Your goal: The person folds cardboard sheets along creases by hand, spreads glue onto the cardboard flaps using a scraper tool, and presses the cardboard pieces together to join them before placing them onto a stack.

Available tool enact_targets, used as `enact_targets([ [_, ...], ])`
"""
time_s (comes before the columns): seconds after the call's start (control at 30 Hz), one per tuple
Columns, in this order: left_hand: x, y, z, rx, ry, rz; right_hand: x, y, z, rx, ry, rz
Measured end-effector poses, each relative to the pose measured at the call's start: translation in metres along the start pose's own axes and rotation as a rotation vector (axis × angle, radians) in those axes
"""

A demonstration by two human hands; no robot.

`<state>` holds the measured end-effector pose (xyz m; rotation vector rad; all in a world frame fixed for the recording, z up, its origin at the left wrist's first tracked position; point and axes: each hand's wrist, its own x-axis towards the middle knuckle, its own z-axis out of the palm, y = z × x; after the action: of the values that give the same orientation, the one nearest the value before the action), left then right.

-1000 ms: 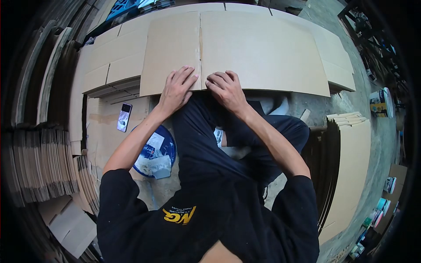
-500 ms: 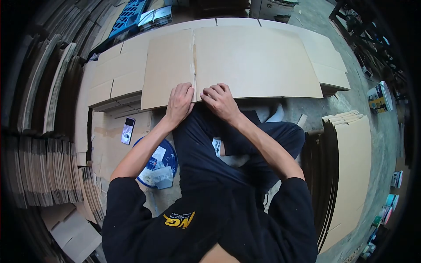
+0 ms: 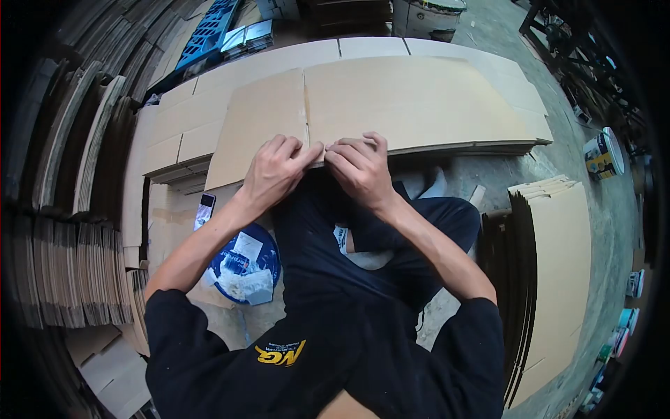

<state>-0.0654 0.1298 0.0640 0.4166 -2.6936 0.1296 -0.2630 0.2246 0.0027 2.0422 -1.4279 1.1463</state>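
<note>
A folded brown cardboard sheet (image 3: 405, 98) lies across a stack of flat cardboard (image 3: 185, 105) in front of me. A seam runs front to back through its left part. At the near end of this seam, my left hand (image 3: 276, 169) is closed on the sheet's front edge, thumb and fingers bent. Just right of it, almost touching, my right hand (image 3: 359, 167) grips the same edge with curled fingers. The fingertips are partly hidden behind the knuckles. The sheet's left panel tilts down toward my left forearm.
A phone (image 3: 204, 209) and a blue bucket (image 3: 272, 244) holding white material are by my left arm. Cardboard stacks stand at left (image 3: 63, 272) and right (image 3: 558, 279). A paint bucket (image 3: 604, 155) sits farther right. A blue pallet (image 3: 208, 31) lies at the back left.
The sheet has shifted left and toward me, its left panel dropping lower and partly covering the phone. Both hands have come closer together at the seam's near end.
</note>
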Motion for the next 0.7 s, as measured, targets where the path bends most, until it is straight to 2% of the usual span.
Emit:
enact_targets([
  [0.03,0.003,0.005,-0.01,0.038,-0.012,0.048,0.004,-0.007,-0.011,0.001,0.004,-0.007],
  [0.17,0.012,0.01,-0.045,0.127,-0.074,0.16,-0.011,-0.047,-0.054,0.111,0.335,0.164],
  [0.27,0.019,0.012,-0.072,0.148,-0.152,0.228,-0.043,-0.064,-0.037,0.332,0.362,0.455],
  [0.3,0.021,0.016,-0.078,0.152,-0.154,0.229,-0.054,-0.058,-0.011,0.495,0.322,0.676],
  [0.33,0.024,0.02,-0.084,0.146,-0.163,0.248,-0.054,-0.054,0.016,0.99,0.284,1.153],
  [0.4,0.031,0.032,-0.097,0.142,-0.172,0.288,-0.076,-0.019,0.101,0.95,0.25,1.161],
  [0.47,0.033,0.048,-0.115,0.058,-0.216,0.268,-0.051,-0.021,0.118,1.683,0.46,1.143],
  [0.53,0.033,0.059,-0.14,0.072,-0.221,0.287,-0.048,-0.024,0.14,2.072,0.394,0.878],
  [0.57,0.033,0.064,-0.159,0.0,-0.228,0.276,-0.058,-0.031,0.142,2.31,0.417,0.871],
  [0.6,0.034,0.069,-0.178,-0.076,-0.235,0.266,-0.074,-0.039,0.158,2.302,0.423,0.871],
  [0.63,0.036,0.072,-0.199,-0.114,-0.289,0.229,-0.092,-0.048,0.179,1.925,0.318,0.903],
  [0.7,0.042,0.075,-0.237,-0.215,-0.376,0.137,-0.118,-0.053,0.188,1.235,0.039,0.809],
])
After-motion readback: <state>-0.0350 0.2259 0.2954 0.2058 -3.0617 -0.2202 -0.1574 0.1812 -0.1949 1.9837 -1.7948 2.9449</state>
